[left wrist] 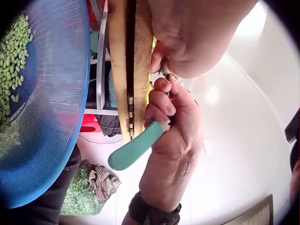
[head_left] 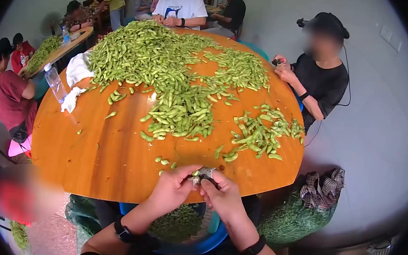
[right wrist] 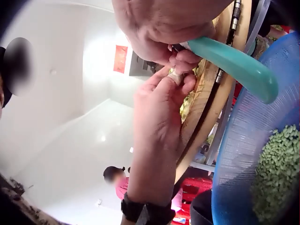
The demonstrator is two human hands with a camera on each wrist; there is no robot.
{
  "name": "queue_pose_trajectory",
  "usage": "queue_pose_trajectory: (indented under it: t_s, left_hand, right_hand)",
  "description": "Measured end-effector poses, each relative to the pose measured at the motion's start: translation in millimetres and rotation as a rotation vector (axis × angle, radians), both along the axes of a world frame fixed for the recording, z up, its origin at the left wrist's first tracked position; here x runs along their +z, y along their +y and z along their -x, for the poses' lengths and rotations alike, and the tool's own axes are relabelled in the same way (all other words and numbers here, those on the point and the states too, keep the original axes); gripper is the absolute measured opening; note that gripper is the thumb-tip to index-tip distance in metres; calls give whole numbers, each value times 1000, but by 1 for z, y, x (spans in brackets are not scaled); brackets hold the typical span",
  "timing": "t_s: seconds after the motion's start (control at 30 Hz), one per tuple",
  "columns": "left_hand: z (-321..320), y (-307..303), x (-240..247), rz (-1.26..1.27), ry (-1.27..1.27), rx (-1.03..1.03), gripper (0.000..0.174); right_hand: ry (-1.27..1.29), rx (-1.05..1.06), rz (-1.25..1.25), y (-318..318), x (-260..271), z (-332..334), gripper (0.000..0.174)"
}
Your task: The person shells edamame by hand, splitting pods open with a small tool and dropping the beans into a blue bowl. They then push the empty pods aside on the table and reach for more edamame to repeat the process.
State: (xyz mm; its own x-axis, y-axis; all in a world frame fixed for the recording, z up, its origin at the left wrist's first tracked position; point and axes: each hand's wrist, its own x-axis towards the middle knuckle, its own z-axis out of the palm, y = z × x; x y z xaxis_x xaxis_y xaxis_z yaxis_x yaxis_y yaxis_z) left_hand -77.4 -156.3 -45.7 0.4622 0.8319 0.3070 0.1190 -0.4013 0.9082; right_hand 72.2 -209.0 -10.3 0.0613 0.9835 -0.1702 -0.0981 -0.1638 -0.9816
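Observation:
Both hands meet at the table's front edge. The left hand point(head_left: 170, 188) pinches a small pale green pod or bean point(head_left: 195, 174) between thumb and fingers. The right hand point(head_left: 224, 197) curls round a tool with a teal handle point(left wrist: 136, 147), which sticks out below the fist; its working end is mostly hidden by the fingers. Pale wrapping covers some fingertips. In the right wrist view the teal handle point(right wrist: 236, 68) points toward a blue basket point(right wrist: 234, 154) holding shelled green beans point(right wrist: 279, 168). Loose beans point(head_left: 164, 162) lie on the wood just beyond the left hand.
Green pods point(head_left: 137, 53) are heaped on the wooden table point(head_left: 89, 161), with smaller piles point(head_left: 262, 132) at right. A plastic bottle point(head_left: 55, 83) and white cloth point(head_left: 79, 69) lie at left. A filled net bag point(head_left: 298, 216) stands on the floor at right. Several people sit around.

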Motion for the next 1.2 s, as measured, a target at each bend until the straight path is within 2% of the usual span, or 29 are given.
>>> queue_pose_trajectory:
  t_s: [0.03, 0.07, 0.1, 0.17, 0.23, 0.27, 0.33, 0.37, 0.43, 0.6, 0.63, 0.7, 0.73, 0.77, 0.8, 0.83, 0.87, 0.9, 0.97, 1.07, 1.13, 1.17, 1.2]
  left_hand:
    - [-1, 0, 0, 103, -102, -36, 32]
    - [-1, -1, 0, 207, -202, -71, 31]
    - [0, -1, 2, 208, -205, -72, 31]
    - [2, 1, 8, 404, -270, -66, 26]
    - [2, -1, 10, 379, -224, -54, 24]
    - [2, -3, 11, 352, -172, -47, 22]
    - [1, -6, 15, 327, -172, -47, 20]
    - [1, -7, 15, 302, -169, -53, 18]
    - [0, -3, 7, 284, -187, -48, 20]
    - [2, -7, 15, 235, -160, 28, 22]
    - [4, -11, 20, 201, -74, 97, 23]
    - [11, -17, 24, 166, 14, 168, 24]
    - [18, -19, 24, -28, 128, 220, 25]
    - [24, -21, 25, -223, 241, 270, 25]
    - [30, -22, 29, -223, 244, 270, 25]
    - [34, -21, 35, -421, 374, 292, 26]
    - [37, -21, 42, -621, 504, 315, 26]
    - [39, -22, 50, -556, 574, 335, 25]
    - [45, -5, 51, -595, 606, 345, 24]
    - [45, 26, 54, -648, 637, 320, 24]
    - [43, 46, 48, -701, 690, 194, 26]
    - [43, 57, 46, -703, 692, 194, 26]
    - [44, 67, 42, -655, 750, 124, 22]
  right_hand:
    - [81, 15, 110, 0, 3, -2, 12]
    - [77, 13, 112, 0, 4, -4, 12]
    - [101, 23, 110, 1, 4, -5, 12]
    - [120, 38, 106, 1, 5, -4, 13]
    - [-52, -16, 18, -3, 6, 2, 11]
    - [-55, -10, 19, -3, 2, 5, 11]
    - [-275, -39, -367, -3, -10, 8, 8]
    - [-277, -37, -367, -3, -12, 10, 8]
    - [-459, -66, -350, -6, -15, 13, 7]
    - [-414, -115, -311, -2, 1, 13, 10]
    - [-385, -150, -293, 1, 4, 8, 11]
    - [-627, -237, -332, 9, 18, -14, 14]
    - [-789, -262, -309, 11, 31, -23, 15]
    - [-787, -261, -309, 14, 29, -31, 15]
    - [-1060, -222, -422, 19, 25, -39, 17]
    - [-1333, -179, -536, 22, 23, -43, 19]
    - [-1330, -181, -540, 22, 24, -39, 19]
    - [-1310, -20, -580, 21, 24, -31, 20]
    - [-1330, 246, -649, 22, 15, -23, 22]
    - [-1375, 312, -638, 20, 19, -28, 19]
    - [-1403, 292, -600, 19, 19, -42, 17]
    - [-1435, 275, -555, 19, 19, -50, 15]
    - [-1434, 273, -556, 19, 19, -57, 15]
